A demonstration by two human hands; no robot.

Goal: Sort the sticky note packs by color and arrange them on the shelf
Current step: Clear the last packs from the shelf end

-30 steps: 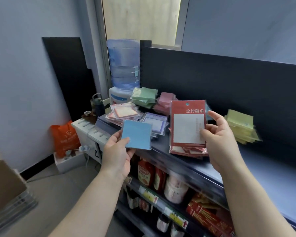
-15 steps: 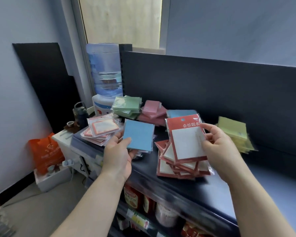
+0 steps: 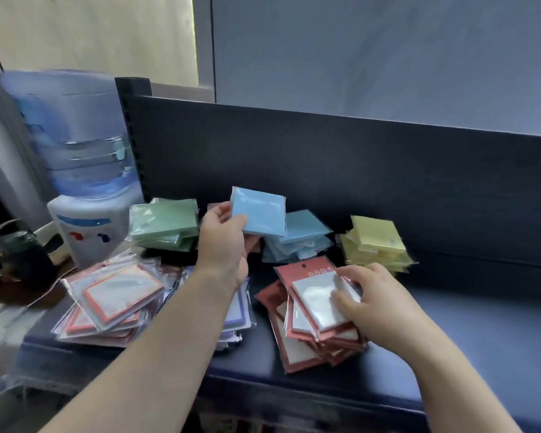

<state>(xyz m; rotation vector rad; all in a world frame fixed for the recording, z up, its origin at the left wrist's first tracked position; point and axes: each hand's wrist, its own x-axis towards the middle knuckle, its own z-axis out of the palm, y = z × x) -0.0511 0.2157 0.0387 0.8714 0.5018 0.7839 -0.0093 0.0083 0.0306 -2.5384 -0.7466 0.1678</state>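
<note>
Red pack [image 3: 320, 300] is down on the red pile [image 3: 297, 345] now, right hand [image 3: 378, 304] grip still curled round it, while the left hand [image 3: 223, 242] has swung its pinched blue pack [image 3: 261, 210] back over the blue pile [image 3: 303, 235] on the shelf [image 3: 481, 332], so that drop's next I'd guess.

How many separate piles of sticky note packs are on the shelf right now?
6 visible. Back row: green pile, blue pile, yellow pile. Front: orange-bordered pile, purple-bordered pile, red pile. The left hand, holding a blue pack, may hide another behind it.
</note>
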